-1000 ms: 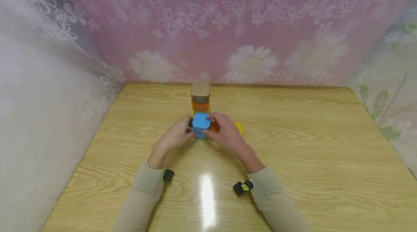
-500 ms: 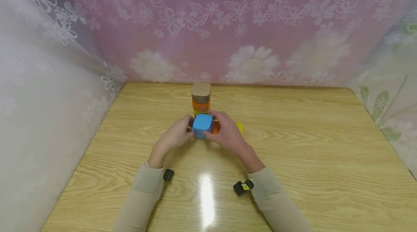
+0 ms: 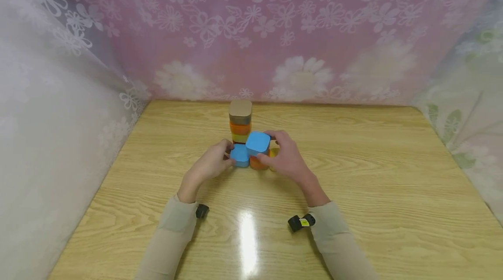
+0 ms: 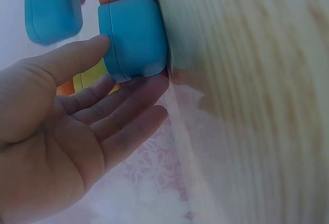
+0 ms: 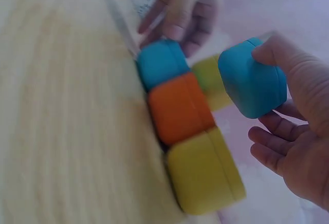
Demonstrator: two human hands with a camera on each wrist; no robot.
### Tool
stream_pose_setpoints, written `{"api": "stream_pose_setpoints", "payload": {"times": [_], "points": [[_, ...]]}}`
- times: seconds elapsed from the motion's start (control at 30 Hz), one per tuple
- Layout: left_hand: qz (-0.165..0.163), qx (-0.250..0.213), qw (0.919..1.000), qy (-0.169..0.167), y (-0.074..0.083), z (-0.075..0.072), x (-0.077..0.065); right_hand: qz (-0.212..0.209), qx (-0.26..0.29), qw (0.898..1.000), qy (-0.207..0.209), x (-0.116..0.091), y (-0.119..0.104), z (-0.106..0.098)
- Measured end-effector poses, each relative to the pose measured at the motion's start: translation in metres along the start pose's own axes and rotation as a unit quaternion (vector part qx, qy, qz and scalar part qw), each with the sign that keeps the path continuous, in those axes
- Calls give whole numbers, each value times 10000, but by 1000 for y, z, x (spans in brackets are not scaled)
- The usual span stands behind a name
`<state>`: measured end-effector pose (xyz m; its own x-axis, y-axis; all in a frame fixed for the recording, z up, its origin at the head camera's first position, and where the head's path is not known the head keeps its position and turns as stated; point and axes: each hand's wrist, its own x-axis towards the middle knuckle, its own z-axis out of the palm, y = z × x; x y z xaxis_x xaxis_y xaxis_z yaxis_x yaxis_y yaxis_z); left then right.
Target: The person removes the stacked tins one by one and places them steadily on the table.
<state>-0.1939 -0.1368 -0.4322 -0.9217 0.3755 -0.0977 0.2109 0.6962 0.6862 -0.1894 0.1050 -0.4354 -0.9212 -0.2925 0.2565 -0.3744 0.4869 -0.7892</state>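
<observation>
My right hand holds a blue lidded box with rounded corners, thumb on the near side and fingers on the far side. The right wrist view shows this box raised off the row, pinched by thumb and fingers. My left hand spans a second blue box standing on the table, its thumb at the near side and its fingers at the far side. Beside that box, an orange box and a yellow box continue the row. The held box partly covers the orange one in the head view.
Right behind the row rises a stack of boxes, with a tan box on top, an orange box beneath and a yellow box lower down. The wooden table ends at a pink floral curtain.
My right hand has carried the upper blue box to the right, from above the lower blue box to above the orange one. My left hand has stayed beside the lower blue box.
</observation>
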Motion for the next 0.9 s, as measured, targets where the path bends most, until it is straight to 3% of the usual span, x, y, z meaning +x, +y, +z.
{"api": "stream_pose_setpoints", "payload": {"times": [0.4, 0.9], "points": [[8, 35, 10000, 36, 2, 1, 0, 43, 123, 9992, 372, -5, 12, -34], [53, 73, 9999, 105, -1, 4, -1, 311, 287, 9988, 240, -10, 9, -44]]}}
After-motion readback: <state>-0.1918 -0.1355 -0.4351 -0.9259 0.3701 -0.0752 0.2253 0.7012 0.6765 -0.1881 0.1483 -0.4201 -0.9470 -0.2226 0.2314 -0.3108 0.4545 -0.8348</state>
